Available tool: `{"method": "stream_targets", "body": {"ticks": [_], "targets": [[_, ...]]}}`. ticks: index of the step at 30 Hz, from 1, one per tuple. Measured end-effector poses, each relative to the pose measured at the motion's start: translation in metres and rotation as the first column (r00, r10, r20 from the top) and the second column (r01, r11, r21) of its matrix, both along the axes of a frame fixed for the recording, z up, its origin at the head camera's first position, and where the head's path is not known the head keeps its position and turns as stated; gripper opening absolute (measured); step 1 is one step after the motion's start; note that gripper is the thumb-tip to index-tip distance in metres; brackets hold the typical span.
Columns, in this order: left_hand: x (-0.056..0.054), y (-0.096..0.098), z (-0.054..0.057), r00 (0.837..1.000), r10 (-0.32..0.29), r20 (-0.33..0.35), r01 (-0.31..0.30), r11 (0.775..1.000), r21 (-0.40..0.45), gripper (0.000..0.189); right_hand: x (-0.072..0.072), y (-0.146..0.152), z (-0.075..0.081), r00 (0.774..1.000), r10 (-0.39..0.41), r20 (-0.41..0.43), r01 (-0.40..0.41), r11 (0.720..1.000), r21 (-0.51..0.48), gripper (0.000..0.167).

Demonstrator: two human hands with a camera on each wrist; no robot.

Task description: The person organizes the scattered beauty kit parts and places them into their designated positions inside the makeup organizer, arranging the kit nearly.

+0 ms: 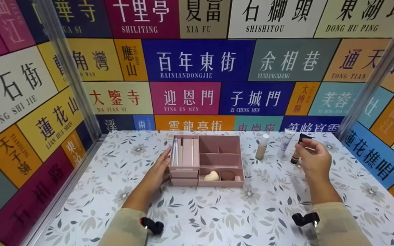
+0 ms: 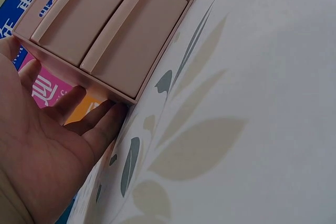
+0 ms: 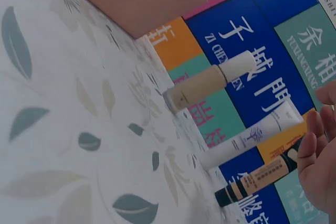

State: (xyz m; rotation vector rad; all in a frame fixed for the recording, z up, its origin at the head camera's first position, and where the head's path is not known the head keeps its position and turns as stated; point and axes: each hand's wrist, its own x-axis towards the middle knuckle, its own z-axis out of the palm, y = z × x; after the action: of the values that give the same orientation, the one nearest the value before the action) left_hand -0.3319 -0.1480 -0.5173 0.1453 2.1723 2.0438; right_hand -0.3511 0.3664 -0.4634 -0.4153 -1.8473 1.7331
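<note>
A pink makeup organizer (image 1: pixel 220 160) stands on the table. My left hand (image 1: pixel 157 171) rests its fingertips along the organizer's left side; the left wrist view shows this hand (image 2: pixel 58 129) with loose fingers beside the two drawers (image 2: pixel 136 35). At the right, my right hand (image 1: pixel 315 160) pinches the upper part of a tan cosmetic tube with black ends (image 1: pixel 294 158). In the right wrist view, the curled fingers (image 3: pixel 310 148) partly hide the top of this tube (image 3: pixel 262 176), whose lower end meets the table. Left of it stand a white tube (image 1: pixel 284 145) and a foundation bottle (image 1: pixel 262 148).
Slim brushes (image 1: pixel 181 152) stand in the organizer's left section. A cream heart-shaped sponge (image 1: pixel 212 176) and a brown sponge (image 1: pixel 227 176) lie in its front compartments. A floral cloth (image 1: pixel 217 212) covers the table, with sign-printed walls (image 1: pixel 197 61) around it.
</note>
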Motion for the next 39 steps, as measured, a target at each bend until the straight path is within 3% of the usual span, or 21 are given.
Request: {"method": "stream_targets", "body": {"ticks": [5,8,14,22,29,39], "targets": [[0.001,0.000,0.001,1.000,0.000,0.002,0.000,1.000,0.006,0.054,-0.001,0.012,-0.003,0.996,-0.083,0.016,0.083,0.997,0.003,0.032],[0.001,0.000,0.002,1.000,0.002,0.010,-0.002,1.000,0.010,0.054,-0.002,0.018,-0.006,0.995,-0.095,0.024,0.095,0.995,-0.017,0.029],[0.001,0.000,0.003,1.000,0.003,0.019,-0.003,1.000,0.027,0.052,-0.005,0.023,-0.013,0.995,-0.090,0.037,0.090,0.996,0.001,0.025],[0.000,-0.002,0.003,1.000,-0.011,0.006,0.011,0.999,0.035,0.052,-0.008,0.025,-0.020,0.995,-0.085,0.061,0.082,0.996,0.040,0.033],[-0.003,-0.002,0.003,1.000,-0.029,-0.010,0.029,1.000,0.007,0.057,-0.009,0.027,-0.023,0.997,-0.043,0.068,0.045,0.999,-0.023,0.036],[-0.002,-0.001,0.002,0.999,0.013,0.037,-0.011,0.999,-0.030,0.055,-0.013,0.029,-0.021,0.995,-0.019,0.103,0.031,0.992,-0.124,0.045]]}}
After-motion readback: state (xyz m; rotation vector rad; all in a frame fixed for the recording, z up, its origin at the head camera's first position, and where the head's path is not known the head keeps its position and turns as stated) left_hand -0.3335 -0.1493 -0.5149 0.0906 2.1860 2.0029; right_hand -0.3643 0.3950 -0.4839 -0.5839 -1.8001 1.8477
